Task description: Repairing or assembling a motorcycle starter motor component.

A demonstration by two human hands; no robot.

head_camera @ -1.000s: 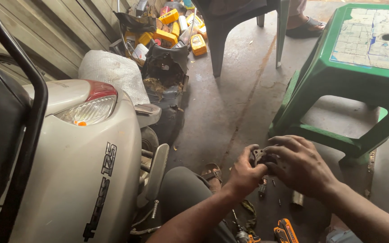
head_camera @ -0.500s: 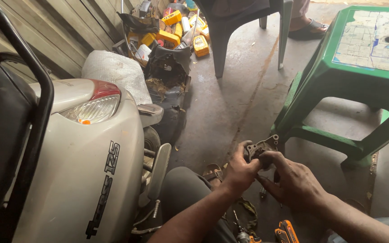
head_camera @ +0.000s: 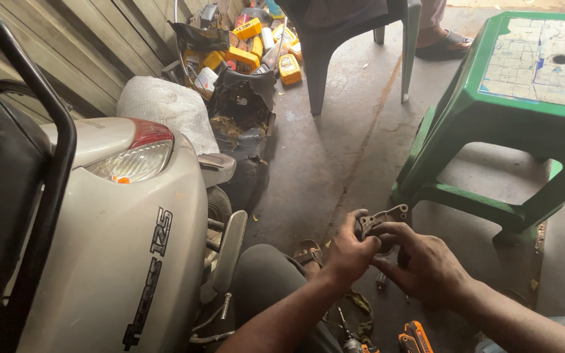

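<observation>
Two hands are grasping a grey metal bracket [head_camera: 379, 222] at lower centre of the frame; left hand [head_camera: 350, 252] is clenching its near end; right hand [head_camera: 423, 265] is pinching beneath, bracket's lugged tip protruding above both.

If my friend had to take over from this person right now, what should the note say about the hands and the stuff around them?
Left hand: closed around a small grey metal bracket, held above the concrete floor.
Right hand: fingers on the same bracket from the other side.
Nearby: white scooter at the left, green plastic table at the right, orange-handled tools and small screws on the floor below the hands.
Done: bracket is off the floor, in both hands.
Left: cannot tell where the bracket fits.
</observation>
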